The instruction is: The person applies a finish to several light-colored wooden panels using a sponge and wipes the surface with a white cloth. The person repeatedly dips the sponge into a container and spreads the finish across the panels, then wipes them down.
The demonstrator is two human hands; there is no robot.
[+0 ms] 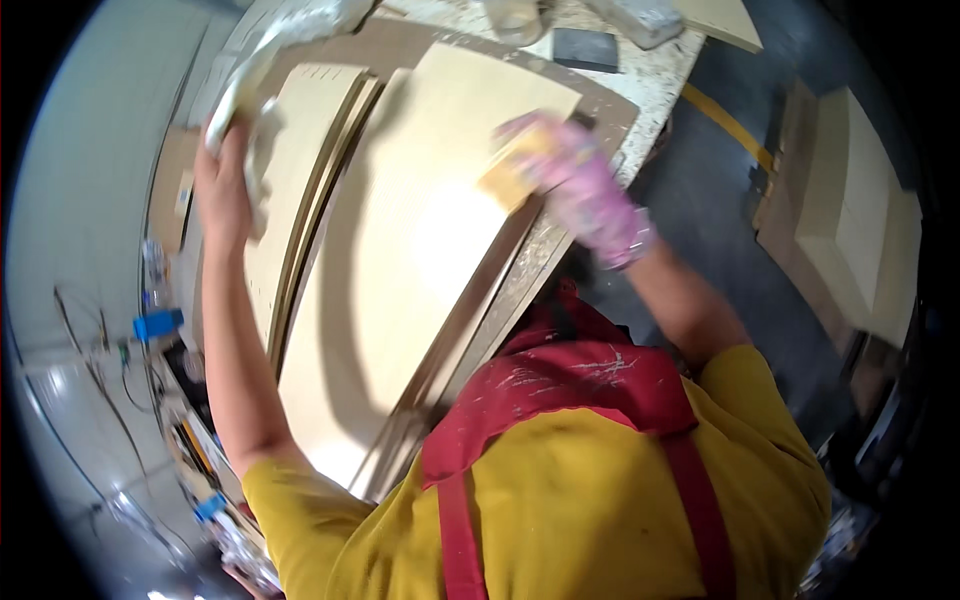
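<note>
My right hand (580, 180), in a pink patterned glove, is closed on a yellowish block (508, 178) that looks like a sanding sponge; both are smeared by motion. The block is at the right edge of a large pale wooden panel (430, 190), which lies on top of other boards. On the left, my bare left hand (222, 190) is raised and wrapped round a whitish, crumpled, hose-like length (262, 60) that curves away to the top. A dark curved shadow falls across the panel.
A stack of pale boards (300, 130) lies left of the panel. A dark grey block (585, 50) and a plastic-wrapped bundle (645, 18) sit on the paint-spotted tabletop (655, 85). More panels (850, 190) stand at the right, beyond a yellow floor line (728, 125).
</note>
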